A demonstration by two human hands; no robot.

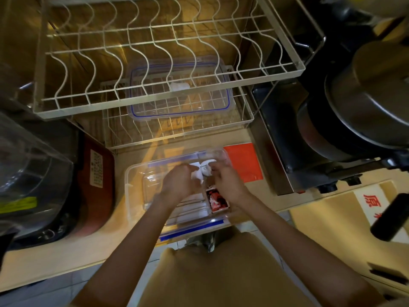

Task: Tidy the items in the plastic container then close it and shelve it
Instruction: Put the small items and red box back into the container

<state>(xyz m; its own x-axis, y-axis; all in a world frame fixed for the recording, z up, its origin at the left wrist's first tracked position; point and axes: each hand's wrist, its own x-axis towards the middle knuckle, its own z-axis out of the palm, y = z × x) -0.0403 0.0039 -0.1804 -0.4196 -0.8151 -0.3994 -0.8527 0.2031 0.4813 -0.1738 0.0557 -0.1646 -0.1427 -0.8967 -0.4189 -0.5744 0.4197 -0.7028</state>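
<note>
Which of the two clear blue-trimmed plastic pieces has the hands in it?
The open container on the counter, nearest the person: left hand and right hand are both inside it. The other piece, the lid, lies on the lower wire rack, untouched.

Your open container (132, 173) sits on the counter (55, 258) right in front of you, at its near edge. Inside it, the sachet box (218, 201) lies toward the right and a smaller clear tray (152, 185) toward the left. Both your hands (180, 181) are over the container's far half, left beside right, meeting on a crumpled white item (202, 171). Behind the container stands a two-tier wire rack (155, 36); the lid (177, 94) rests on its lower tier. A cooker (93, 185) sits to the left, stacked pots (365, 96) to the right.
</note>
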